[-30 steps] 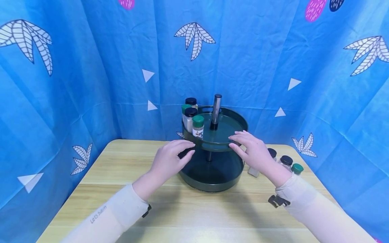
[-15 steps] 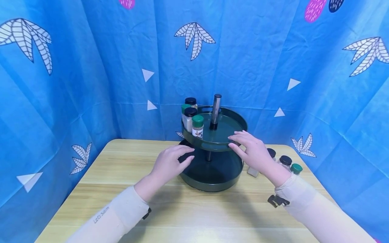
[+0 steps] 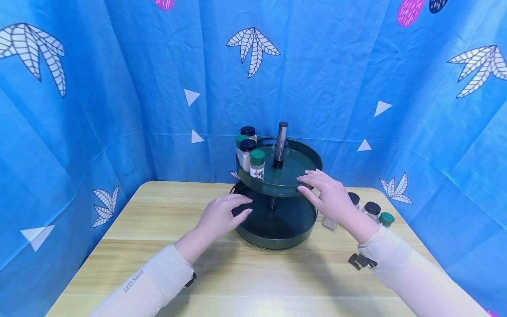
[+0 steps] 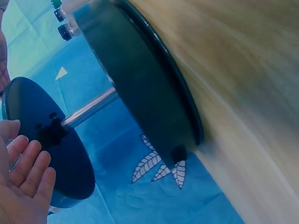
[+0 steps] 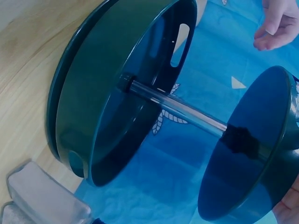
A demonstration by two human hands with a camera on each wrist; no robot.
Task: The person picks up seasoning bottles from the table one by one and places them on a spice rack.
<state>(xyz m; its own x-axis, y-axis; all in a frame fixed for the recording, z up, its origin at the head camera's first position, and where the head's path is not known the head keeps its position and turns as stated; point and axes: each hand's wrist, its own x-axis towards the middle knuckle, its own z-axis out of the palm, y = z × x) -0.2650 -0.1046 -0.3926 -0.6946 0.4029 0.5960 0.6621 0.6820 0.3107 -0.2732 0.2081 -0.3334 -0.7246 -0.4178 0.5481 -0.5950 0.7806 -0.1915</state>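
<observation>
A dark green two-tier turntable rack [image 3: 277,243] with a silver post [image 3: 281,145] stands on the table. Several spice jars stand at the left of its upper tray [image 3: 273,190], one a green-capped jar [image 3: 257,164], another a black-capped jar [image 3: 244,162]. My left hand [image 3: 215,215] hovers by the rack's left front, fingers loosely bent, holding nothing. At the upper tray's right front rim is my right hand [image 3: 328,193], thumb and fingers apart; whether it touches the rim I cannot tell. The left wrist view shows my left hand [image 4: 23,177] beside the upper tray.
Right of the rack stand several more jars, including a black-capped one [image 3: 371,209] and a green-capped one [image 3: 386,219], partly behind my right wrist. The wooden table [image 3: 253,286] reaches a blue patterned curtain [image 3: 325,88] at the back and sides.
My left hand has lowered very slightly. The right hand, rack and jars look unmoved apart from a slight shift of the whole view.
</observation>
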